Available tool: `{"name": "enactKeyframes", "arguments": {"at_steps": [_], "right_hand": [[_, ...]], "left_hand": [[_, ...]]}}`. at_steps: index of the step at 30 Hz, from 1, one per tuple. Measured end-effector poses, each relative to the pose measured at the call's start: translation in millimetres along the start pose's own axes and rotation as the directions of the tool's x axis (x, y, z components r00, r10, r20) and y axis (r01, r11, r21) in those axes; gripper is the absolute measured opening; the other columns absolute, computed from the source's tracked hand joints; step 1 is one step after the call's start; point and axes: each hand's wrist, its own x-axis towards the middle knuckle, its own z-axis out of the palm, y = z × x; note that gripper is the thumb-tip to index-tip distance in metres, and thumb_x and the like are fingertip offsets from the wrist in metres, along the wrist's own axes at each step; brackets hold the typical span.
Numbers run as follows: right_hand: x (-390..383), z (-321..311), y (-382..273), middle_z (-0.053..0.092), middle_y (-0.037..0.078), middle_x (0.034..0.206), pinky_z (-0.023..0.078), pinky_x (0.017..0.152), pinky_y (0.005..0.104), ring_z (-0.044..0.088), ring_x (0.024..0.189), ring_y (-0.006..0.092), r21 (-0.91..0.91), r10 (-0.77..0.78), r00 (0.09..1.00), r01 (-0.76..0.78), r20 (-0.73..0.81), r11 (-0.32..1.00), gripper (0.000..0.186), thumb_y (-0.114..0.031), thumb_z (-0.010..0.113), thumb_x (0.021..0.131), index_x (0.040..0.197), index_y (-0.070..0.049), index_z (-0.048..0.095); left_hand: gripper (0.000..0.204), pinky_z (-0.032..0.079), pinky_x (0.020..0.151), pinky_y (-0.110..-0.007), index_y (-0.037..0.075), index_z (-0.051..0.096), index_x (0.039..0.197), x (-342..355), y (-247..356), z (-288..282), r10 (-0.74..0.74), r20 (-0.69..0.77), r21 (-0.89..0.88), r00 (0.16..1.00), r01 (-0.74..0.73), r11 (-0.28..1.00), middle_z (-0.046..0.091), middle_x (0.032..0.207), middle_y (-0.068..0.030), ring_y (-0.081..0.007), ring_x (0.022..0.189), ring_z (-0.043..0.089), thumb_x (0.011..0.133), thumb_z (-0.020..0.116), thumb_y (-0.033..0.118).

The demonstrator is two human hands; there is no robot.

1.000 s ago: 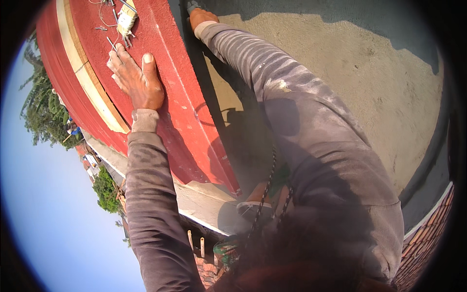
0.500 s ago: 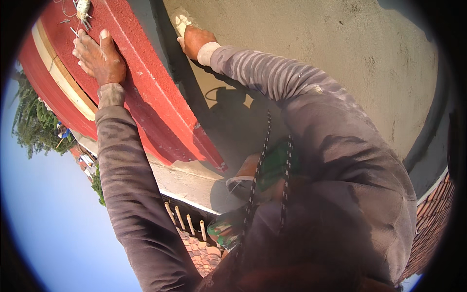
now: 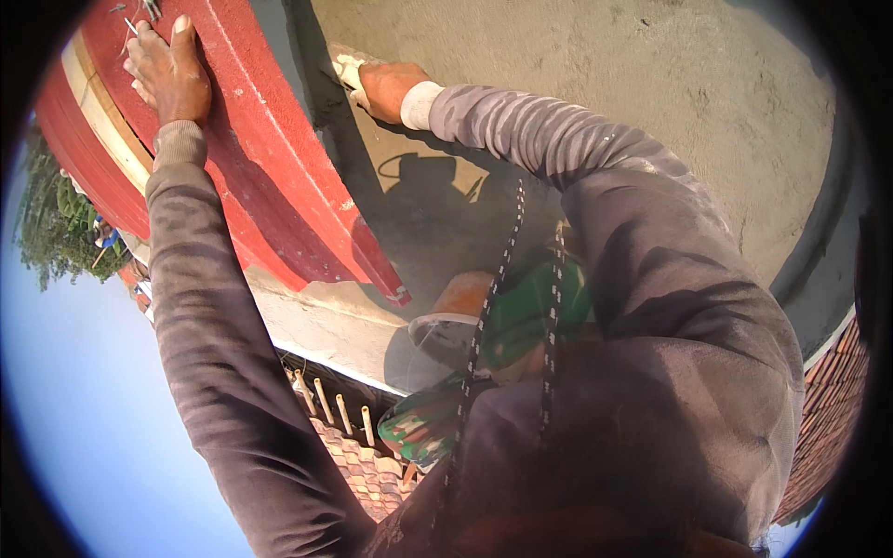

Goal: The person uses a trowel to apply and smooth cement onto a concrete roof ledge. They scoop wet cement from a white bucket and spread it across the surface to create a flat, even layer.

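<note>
My left hand (image 3: 171, 82) lies open on the red ribbed panel (image 3: 270, 139), its fingers spread and its thumb up. A thin piece of wire (image 3: 131, 25) sticks out by its fingertips. To the right, my right hand (image 3: 391, 89) is closed around a pale cream piece (image 3: 351, 73) that looks like foam or sponge, largely covered by the fingers. It is pressed against the grey plastered surface (image 3: 577, 56), close to the dark groove where plaster and panel meet. My arm's shadow falls on the plaster below it.
Below the panel's tip sits an orange bucket (image 3: 462, 296), partly hidden by a black-and-white cord (image 3: 484, 335) hanging from me. Roof tiles (image 3: 367, 470) and bamboo ends (image 3: 323, 400) lie past the pale ledge (image 3: 316, 321). A pale wooden strip (image 3: 107, 112) edges the panel.
My right hand has moved to the right and slightly nearer along the plaster with the pale piece. My left hand stays on the panel. The whole view has shifted a little.
</note>
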Motion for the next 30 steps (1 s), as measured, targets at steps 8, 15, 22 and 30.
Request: {"name": "enactKeyframes", "arguments": {"at_steps": [8,15,22,30], "right_hand": [[-41,29,-18,0.076,0.023,0.105,0.06,0.085,0.0486,0.075,0.1,0.0382,-0.196,-0.144,0.896,0.244,0.419,0.95,0.033,-0.024,0.068,0.093,0.114,0.001,0.072],[33,6,-11,0.078,0.019,0.098,0.061,0.079,0.0468,0.077,0.094,0.0351,-0.199,-0.111,0.994,0.107,-0.008,0.974,0.027,-0.018,0.066,0.089,0.11,-0.003,0.075],[1,38,-17,0.079,0.017,0.105,0.061,0.08,0.0489,0.076,0.098,0.0374,-0.262,-0.183,0.954,0.244,0.237,0.934,0.03,-0.02,0.067,0.09,0.113,-0.003,0.074],[-9,46,-4,0.076,0.024,0.096,0.059,0.082,0.05,0.075,0.093,0.0427,-0.228,-0.22,0.938,0.284,0.269,0.931,0.038,-0.028,0.065,0.095,0.116,0.003,0.068]], "left_hand": [[0.049,0.026,0.116,-0.076,0.027,0.042,0.151,0,-32,7,0.298,-0.066,0.292,0.952,-0.267,0.918,0.025,0.168,-0.0221,-0.0525,0.152,0.025,0.105,0.052,0.013],[0.045,0.03,0.113,-0.075,0.027,0.047,0.149,8,-26,7,0.345,-0.091,0.238,0.934,-0.316,0.918,0.031,0.164,-0.0221,-0.055,0.147,0.029,0.105,0.051,0.018],[0.048,0.026,0.115,-0.076,0.029,0.039,0.156,3,-23,13,0.232,-0.068,0.244,0.97,-0.209,0.947,0.023,0.169,-0.0214,-0.0565,0.151,0.021,0.108,0.048,0.026],[0.078,0.008,0.123,-0.069,0.016,0.019,0.167,1,18,5,-0.058,-0.037,0.006,0.998,0.058,0.998,0.014,0.172,-0.0232,-0.0549,0.156,0.01,0.107,0.035,0.063]]}}
